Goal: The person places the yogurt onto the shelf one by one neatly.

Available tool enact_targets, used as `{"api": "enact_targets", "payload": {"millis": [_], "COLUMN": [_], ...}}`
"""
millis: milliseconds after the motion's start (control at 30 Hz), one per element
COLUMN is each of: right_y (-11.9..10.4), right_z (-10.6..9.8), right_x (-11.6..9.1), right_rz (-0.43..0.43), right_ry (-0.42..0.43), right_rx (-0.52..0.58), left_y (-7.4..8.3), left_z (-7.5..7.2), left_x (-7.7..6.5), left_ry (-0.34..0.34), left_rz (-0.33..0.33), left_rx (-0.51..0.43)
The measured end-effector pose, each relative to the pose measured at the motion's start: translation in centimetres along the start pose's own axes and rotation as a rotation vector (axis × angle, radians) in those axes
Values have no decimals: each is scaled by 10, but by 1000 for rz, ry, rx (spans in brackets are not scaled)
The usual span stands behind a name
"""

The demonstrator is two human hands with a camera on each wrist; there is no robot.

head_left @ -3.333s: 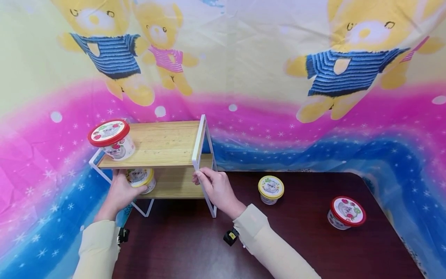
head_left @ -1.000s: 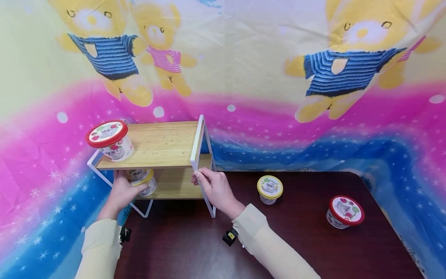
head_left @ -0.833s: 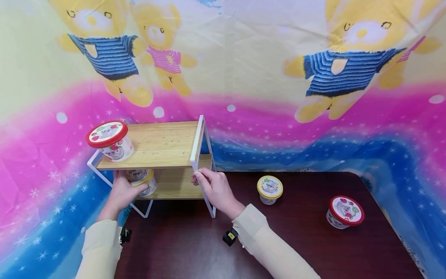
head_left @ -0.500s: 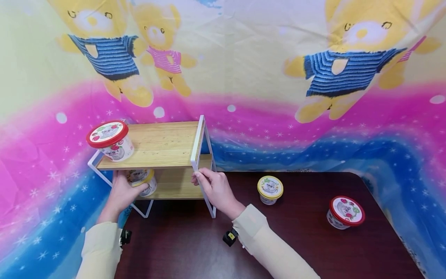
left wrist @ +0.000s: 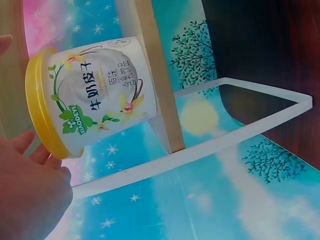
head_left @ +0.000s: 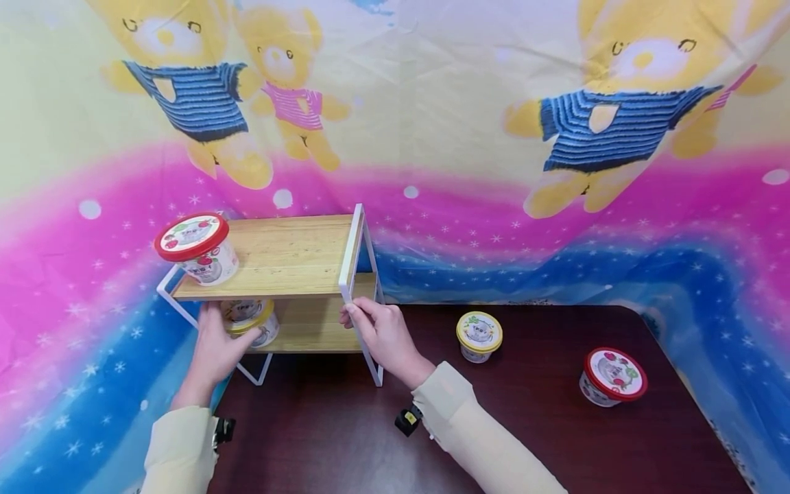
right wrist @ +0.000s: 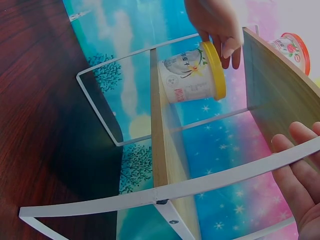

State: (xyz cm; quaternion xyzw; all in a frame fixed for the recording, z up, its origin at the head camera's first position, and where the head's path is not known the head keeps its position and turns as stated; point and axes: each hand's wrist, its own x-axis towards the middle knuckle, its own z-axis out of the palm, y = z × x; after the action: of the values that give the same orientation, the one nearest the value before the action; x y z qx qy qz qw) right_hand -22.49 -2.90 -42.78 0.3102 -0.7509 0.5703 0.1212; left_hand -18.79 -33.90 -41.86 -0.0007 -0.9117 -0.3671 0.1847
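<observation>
On the lower board of a two-tier shelf rack (head_left: 290, 250) stands a white paper tub with a yellow lid (left wrist: 95, 95), upright and printed with vanilla flowers. My left hand (head_left: 214, 346) is around the lid, thumb in front and fingers at the far side. In the left wrist view the thumb tip stands apart from the lid, and the fingers are partly hidden behind it. My right hand (head_left: 382, 336) pinches the white metal side frame (right wrist: 240, 172) between thumb and fingers. Above, a red-lidded tub (head_left: 197, 247) sits at the left end of the top board.
On the dark wooden table (head_left: 345, 439), a yellow-lidded tub (head_left: 479, 336) stands right of the rack. Farther right is another red-lidded tub (head_left: 613, 376). A printed bear curtain (head_left: 444, 226) hangs behind and along both sides.
My left hand has drawn back slightly toward me, and more of the yellow lid shows. The tub keeps its place on the lower board. My right hand stays on the frame.
</observation>
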Motion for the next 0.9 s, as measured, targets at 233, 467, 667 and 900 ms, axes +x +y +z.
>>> {"api": "enact_targets", "payload": {"millis": [233,467,667,900], "right_y": [-1,0,0,-1], "right_z": [0,0,0,0], "right_x": [0,-1,0,0], "right_rz": [8,2,-7,3], "right_ry": [0,3,9,4], "right_rx": [1,7,12,8], "left_y": [1,2,1,0], "left_z": [1,5,7,5], "left_x": [-13,-27,-33,-34], "left_ry": [32,89,117,219], "left_rz": [-4,2,26,45], "left_rx": [-4,-32,-58,-81]}}
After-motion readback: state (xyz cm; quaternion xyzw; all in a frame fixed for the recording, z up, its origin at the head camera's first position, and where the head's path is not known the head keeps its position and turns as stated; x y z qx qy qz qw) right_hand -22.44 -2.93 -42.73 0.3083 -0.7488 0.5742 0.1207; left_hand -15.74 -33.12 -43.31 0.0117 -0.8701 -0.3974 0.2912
